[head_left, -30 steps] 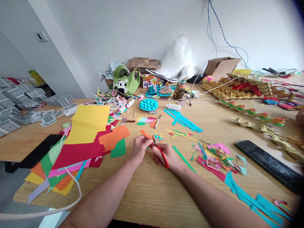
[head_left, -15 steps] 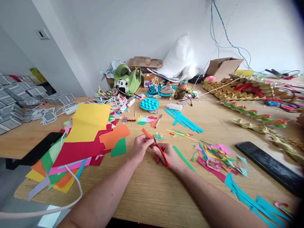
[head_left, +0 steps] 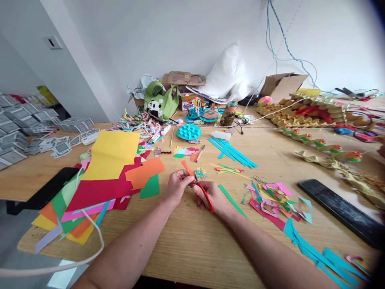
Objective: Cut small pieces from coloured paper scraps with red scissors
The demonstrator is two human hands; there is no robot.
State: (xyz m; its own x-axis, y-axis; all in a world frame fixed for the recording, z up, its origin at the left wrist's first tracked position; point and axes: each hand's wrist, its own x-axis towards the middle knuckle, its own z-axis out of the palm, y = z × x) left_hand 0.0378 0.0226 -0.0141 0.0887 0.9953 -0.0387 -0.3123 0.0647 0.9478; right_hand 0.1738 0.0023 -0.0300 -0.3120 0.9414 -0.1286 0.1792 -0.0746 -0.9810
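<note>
Between its fingers my left hand (head_left: 178, 185) pinches an orange paper strip (head_left: 187, 167), which points up and to the left. My right hand (head_left: 209, 195) grips red-handled scissors (head_left: 206, 196), their blades meeting the strip close to my left fingertips. How far apart the blades are, I cannot make out. Just beyond the hands lies a small heap of cut paper bits (head_left: 201, 173), mostly blue and yellow. A green paper strip (head_left: 232, 200) rests beside my right wrist. Left of my left hand are an orange sheet (head_left: 144, 172) and a green piece (head_left: 150, 188).
Coloured sheets (head_left: 111, 154) overlap at left near a black phone-like slab (head_left: 57, 188) and a white cable (head_left: 99, 233). Paper scraps (head_left: 272, 198) and a dark phone (head_left: 337, 208) lie right. Blue strips (head_left: 231, 152), a blue scalloped disc (head_left: 189, 132) and egg-carton pieces (head_left: 319, 140) sit farther back.
The orange strip's free end has shifted slightly to the right and tilts more upright. Both hands stay almost in place, with the scissors still at the strip.
</note>
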